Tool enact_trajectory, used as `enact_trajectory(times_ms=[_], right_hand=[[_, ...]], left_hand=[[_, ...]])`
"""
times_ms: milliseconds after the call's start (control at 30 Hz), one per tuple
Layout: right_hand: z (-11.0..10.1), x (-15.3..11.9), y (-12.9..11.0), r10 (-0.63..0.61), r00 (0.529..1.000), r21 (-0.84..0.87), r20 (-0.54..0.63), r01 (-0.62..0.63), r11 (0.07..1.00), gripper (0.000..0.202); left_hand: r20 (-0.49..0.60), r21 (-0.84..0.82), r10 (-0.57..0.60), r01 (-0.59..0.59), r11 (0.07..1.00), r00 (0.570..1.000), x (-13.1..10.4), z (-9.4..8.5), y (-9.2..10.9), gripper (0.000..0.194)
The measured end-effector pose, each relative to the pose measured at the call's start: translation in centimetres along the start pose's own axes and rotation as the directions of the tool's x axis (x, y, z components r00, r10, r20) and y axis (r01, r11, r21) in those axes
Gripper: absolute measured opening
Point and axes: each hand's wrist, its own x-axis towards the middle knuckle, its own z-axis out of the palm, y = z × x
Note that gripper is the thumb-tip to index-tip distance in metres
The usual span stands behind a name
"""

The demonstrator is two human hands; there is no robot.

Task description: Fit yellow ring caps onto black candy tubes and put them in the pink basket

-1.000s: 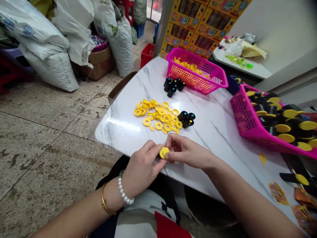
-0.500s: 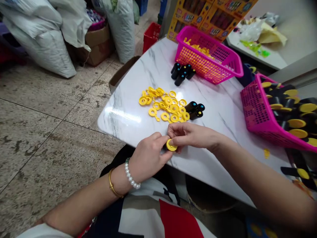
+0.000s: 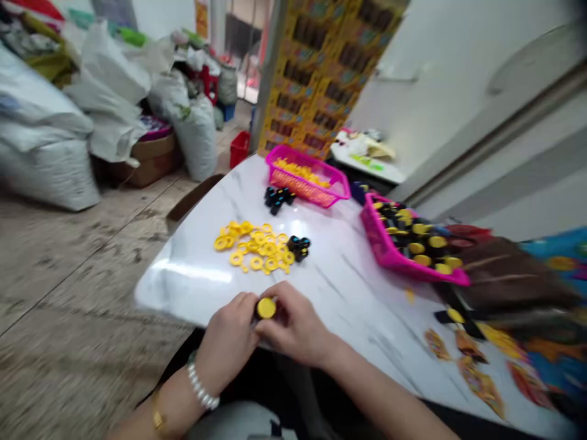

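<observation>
A black tube with a yellow cap (image 3: pixel 266 308) is held between my two hands at the table's front edge, its cap facing up. My left hand (image 3: pixel 233 335) closes on the tube from the left. From the right, the thumb and fingers of my right hand (image 3: pixel 297 327) curl around it just below the cap. Just beyond my hands lies a loose pile of yellow ring-shaped caps (image 3: pixel 257 244). Several black tubes (image 3: pixel 299 247) touch the pile's right side, and more black tubes (image 3: pixel 277 199) stand farther back. The lower part of the held tube is hidden by my fingers.
A pink basket (image 3: pixel 316 194) of yellow pieces stands at the back. Another pink basket (image 3: pixel 383 253), on the right, is full of yellow-capped black tubes. Printed packets (image 3: pixel 479 385) lie at the right front. White sacks (image 3: pixel 50 153) stand on the floor to the left.
The view has tilted up and swung right, showing more of the stacked boxes and the table's right side. My right hand has gone from pressing the yellow cap to gripping around the tube's side.
</observation>
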Motion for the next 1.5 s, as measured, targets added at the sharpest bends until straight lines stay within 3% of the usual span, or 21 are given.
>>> enact_trajectory(times_ms=[100,167,233,333,433,467,533,633,767,800,867,900,967,1100,1167,1300,1500], right_hand=[[-0.9,-0.6,1.0,-0.087,0.995,-0.156,-0.058,0.077,0.985,0.022],[-3.9,-0.5,2.5,-0.075,0.986,-0.275,-0.15,0.031,0.961,0.022],[-8.9,-0.6,4.5,-0.047,0.946,-0.4,-0.32,-0.09,0.912,0.023],[-18.2,-1.1,9.0,-0.099,0.806,-0.589,-0.584,-0.338,0.734,0.027],[-25.6,-1.7,14.4,-0.098,0.703,-0.639,-0.704,-0.567,0.52,0.023],[-27.3,-1.8,16.1,-0.076,0.693,-0.625,-0.716,-0.59,0.511,0.021],[-29.5,-1.6,18.9,-0.057,0.679,-0.606,-0.732,-0.612,0.508,0.02],[-30.9,-0.8,21.9,-0.028,0.658,-0.597,-0.752,-0.663,0.452,0.024],[-30.7,0.3,23.1,0.017,0.778,-0.705,-0.628,-0.578,0.41,0.02],[-30.3,0.5,22.8,0.013,0.786,-0.719,-0.618,-0.572,0.394,0.023],[-28.7,0.6,21.2,-0.034,0.743,-0.697,-0.668,-0.61,0.376,0.029],[-27.3,0.6,19.9,-0.074,0.716,-0.678,-0.695,-0.617,0.399,0.029],[-23.6,0.6,16.3,-0.163,0.705,-0.671,-0.69,-0.537,0.512,0.022],[-14.4,1.2,8.8,-0.234,0.854,-0.612,-0.465,-0.119,0.782,0.019],[-10.9,1.8,6.7,-0.236,0.883,-0.545,-0.406,-0.027,0.838,0.018],[-7.5,2.4,6.7,-0.137,0.887,-0.44,-0.441,-0.08,0.895,0.018],[-6.7,3.0,9.1,0.158,0.889,-0.197,-0.429,-0.263,0.945,0.022]], left_hand=[[0.047,0.003,0.133,-0.133,0.991,0.99,-0.3,0.5,-1.0,0.018],[0.045,-0.046,0.219,-0.217,0.975,0.975,-0.1,0.2,-2.3,0.017],[-0.024,-0.043,0.226,-0.227,0.973,0.974,0.4,-1.1,-4.0,0.029],[-0.199,0.106,0.173,-0.154,0.982,0.965,2.2,-4.0,-6.3,0.034],[-0.29,0.257,0.171,-0.096,0.962,0.942,4.5,-6.3,-7.5,0.033],[-0.283,0.286,0.168,-0.084,0.954,0.944,5.2,-6.7,-7.6,0.032],[-0.237,0.309,0.152,-0.074,0.948,0.959,6.3,-6.9,-7.3,0.03],[-0.18,0.324,0.126,-0.062,0.944,0.975,7.2,-6.4,-6.2,0.027],[-0.16,0.343,0.088,-0.028,0.939,0.983,7.2,-5.8,-5.1,0.022],[-0.156,0.344,0.083,-0.025,0.939,0.984,7.0,-5.8,-5.0,0.021],[-0.151,0.334,0.071,-0.017,0.942,0.986,6.4,-5.7,-4.9,0.023],[-0.152,0.323,0.066,-0.014,0.946,0.986,6.1,-5.7,-4.9,0.024],[-0.154,0.29,0.074,-0.026,0.957,0.985,5.6,-5.2,-4.4,0.026],[-0.109,0.241,0.17,-0.14,0.96,0.979,6.4,-3.1,-1.1,0.021],[-0.081,0.247,0.19,-0.165,0.955,0.978,7.6,-1.6,1.4,0.026],[-0.088,0.258,0.153,-0.126,0.958,0.984,10.2,0.8,4.9,0.048],[-0.088,0.3,0.103,-0.073,0.951,0.991,11.9,2.2,4.8,0.041]])
